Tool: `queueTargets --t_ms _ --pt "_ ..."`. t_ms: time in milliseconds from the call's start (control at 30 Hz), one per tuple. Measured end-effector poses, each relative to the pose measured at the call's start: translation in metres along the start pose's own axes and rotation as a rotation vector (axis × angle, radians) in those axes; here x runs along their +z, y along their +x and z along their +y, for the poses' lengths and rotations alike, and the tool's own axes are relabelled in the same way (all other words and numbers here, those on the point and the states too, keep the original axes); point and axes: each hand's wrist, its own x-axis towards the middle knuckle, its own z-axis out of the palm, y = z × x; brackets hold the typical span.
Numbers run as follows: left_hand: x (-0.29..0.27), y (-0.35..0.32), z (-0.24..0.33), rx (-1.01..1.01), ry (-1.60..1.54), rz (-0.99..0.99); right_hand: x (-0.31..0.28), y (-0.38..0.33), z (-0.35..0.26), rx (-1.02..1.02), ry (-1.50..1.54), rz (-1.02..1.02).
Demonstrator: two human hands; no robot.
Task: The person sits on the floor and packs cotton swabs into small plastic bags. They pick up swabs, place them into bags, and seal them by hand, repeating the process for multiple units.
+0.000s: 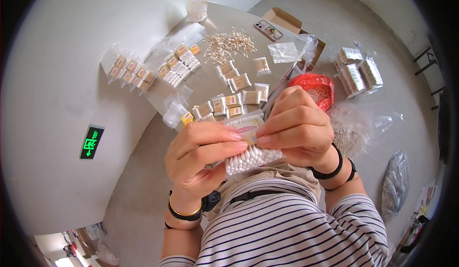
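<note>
Close to my body, both hands hold a clear plastic pack of cotton swabs [251, 161], its white tips bunched along the near side and a yellow and red label card showing inside. My left hand [203, 150] grips the pack's left part, thumb beneath and fingers over the top. My right hand [301, 126] pinches it at the right, by the label. Just beyond lie several small bundles of cotton swabs [239, 82] with wooden sticks, some with label cards. Farther off on the table is a loose heap of cotton swabs [229, 45].
The table [239, 18] also bears stacked swab packs [179, 66], a phone [268, 30], flat clear bags [283, 53] and a tub [196, 10]. To the right are a red bag [318, 87], a clear bag of swabs [351, 133], stacked packs [354, 76] and a cardboard box [282, 18].
</note>
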Motion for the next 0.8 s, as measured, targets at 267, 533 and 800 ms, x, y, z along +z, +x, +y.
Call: queueTargets --t_ms 267,533,800 --pt "0.0 -0.003 -0.002 -0.025 -0.069 0.031 0.002 0.003 -0.004 0.103 0.059 0.011" --pt "0.003 -0.001 0.004 -0.003 0.039 0.006 0.002 0.004 -0.005 0.068 0.082 -0.021" --pt "0.002 -0.001 0.006 0.077 0.101 0.022 0.004 0.005 -0.009 0.068 0.12 -0.037"
